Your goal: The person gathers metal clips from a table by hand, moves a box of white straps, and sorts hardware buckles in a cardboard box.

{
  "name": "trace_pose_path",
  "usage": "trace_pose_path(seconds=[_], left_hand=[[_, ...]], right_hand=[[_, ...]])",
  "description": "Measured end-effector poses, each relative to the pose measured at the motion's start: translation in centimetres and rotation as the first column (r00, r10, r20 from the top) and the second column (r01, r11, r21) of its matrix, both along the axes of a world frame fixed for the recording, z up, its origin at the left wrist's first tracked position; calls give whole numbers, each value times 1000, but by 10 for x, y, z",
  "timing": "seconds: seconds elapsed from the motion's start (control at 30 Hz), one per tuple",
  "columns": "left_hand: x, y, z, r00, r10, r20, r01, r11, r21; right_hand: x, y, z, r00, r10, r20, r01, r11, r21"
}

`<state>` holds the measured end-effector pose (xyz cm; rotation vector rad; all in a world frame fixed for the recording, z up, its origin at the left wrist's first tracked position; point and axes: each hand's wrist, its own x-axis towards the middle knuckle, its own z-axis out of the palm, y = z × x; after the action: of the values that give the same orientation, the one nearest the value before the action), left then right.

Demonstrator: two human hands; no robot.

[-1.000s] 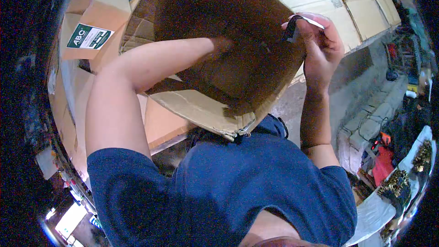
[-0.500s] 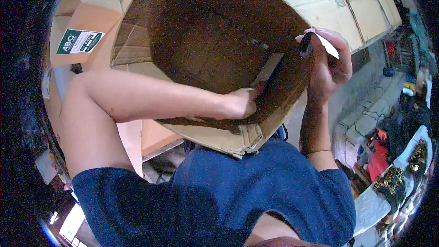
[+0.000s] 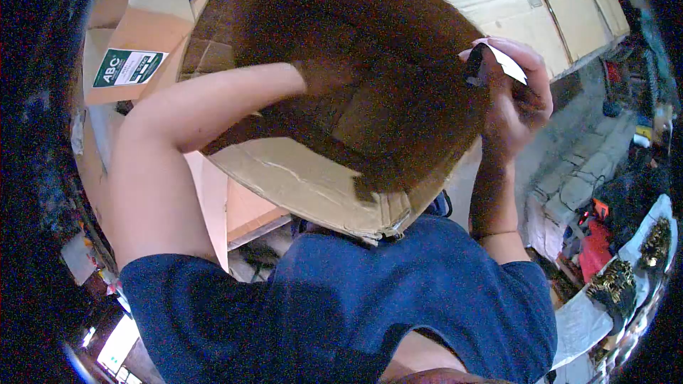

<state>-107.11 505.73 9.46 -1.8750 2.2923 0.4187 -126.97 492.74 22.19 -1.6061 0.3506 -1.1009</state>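
Note:
A large open cardboard box (image 3: 306,171) stands tilted in front of my body, its brown inside in deep shadow. From the left, my left hand (image 3: 331,75) reaches into it; darkness and blur hide the fingers, so I cannot see whether they hold anything. At the box's right rim, my right hand (image 3: 518,103) is closed on a small curled piece, white on one side and dark on the other, that looks like a label (image 3: 506,64).
At the upper left is another carton (image 3: 153,25) with a green and white label (image 3: 128,69). Flattened cardboard (image 3: 569,0) lies at the upper right. On the right are a red item (image 3: 596,250) and a pale sheet (image 3: 583,327) bearing small brass-coloured pieces (image 3: 613,281).
My left hand has moved up and to the left, deeper into the box's shadow, away from the near right inner wall. My right hand stays at the rim with the label-like piece.

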Motion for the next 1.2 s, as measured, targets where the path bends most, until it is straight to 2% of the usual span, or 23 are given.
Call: trace_pose_path(seconds=[0.1, 0.2, 0.23, 0.27, 0.3, 0.33, 0.37, 0.53, 0.6, 0.77, 0.8, 0.93, 0.97, 1.07, 1.13, 1.17, 1.2], left_hand=[[17, -12, -12, 990, -111, 87, 132, 951, -281], [36, -25, -20, 961, -194, 197, 270, 806, -526], [43, -31, -21, 959, -199, 201, 277, 805, -524], [50, -37, -22, 994, -52, -96, 16, 937, -349], [51, -41, -11, 927, 156, -340, -195, 977, -85], [66, -42, 5, 998, 69, 1, -69, 987, 142], [75, -42, 32, 944, -107, 311, -23, 922, 386], [100, -28, 57, 959, -51, 278, -65, 917, 393], [89, -39, 58, 969, -5, 248, -95, 917, 388], [89, -29, 71, 982, 110, 153, -161, 913, 375], [100, 0, 83, 982, 131, 134, -173, 912, 372], [96, -25, 85, 978, 201, 63, -209, 906, 368], [103, -2, 93, 976, 215, 45, -216, 904, 370], [106, 3, 105, 965, 262, -12, -239, 900, 365], [104, 4, 108, 953, 299, -56, -260, 898, 355], [92, 4, 121, 952, 301, -58, -264, 899, 349], [72, 2, 139, 960, 274, -55, -253, 936, 246]], right_hand=[[-3, -1, -2, 999, 43, 4, -44, 999, 27], [-3, -1, -2, 998, 61, 5, -61, 998, 20], [-3, -2, -2, 999, 50, -7, -50, 999, 16], [-4, -3, -2, 999, 40, -2, -40, 999, 19], [-5, -4, -3, 998, 47, -28, -47, 999, 12], [-6, -5, -4, 997, 51, -57, -51, 999, 8], [-8, -5, -5, 998, 34, -55, -33, 999, 16], [0, -1, -3, 999, 34, 10, -34, 998, 58], [1, -2, -3, 999, 37, 11, -38, 997, 64], [-2, -5, -4, 998, -10, -70, 10, 1000, -7], [-1, -5, -4, 998, -10, -70, 9, 1000, -12], [2, -4, -4, 999, -20, -33, 20, 1000, 0], [2, -3, -4, 1000, -9, -3, 9, 1000, 26], [2, -3, -4, 1000, -5, -18, 6, 999, 34], [1, -4, -3, 998, -18, -56, 16, 1000, -24], [0, -4, -2, 995, -30, -93, 23, 997, -71], [0, -5, -1, 995, -27, -93, 20, 997, -79]])
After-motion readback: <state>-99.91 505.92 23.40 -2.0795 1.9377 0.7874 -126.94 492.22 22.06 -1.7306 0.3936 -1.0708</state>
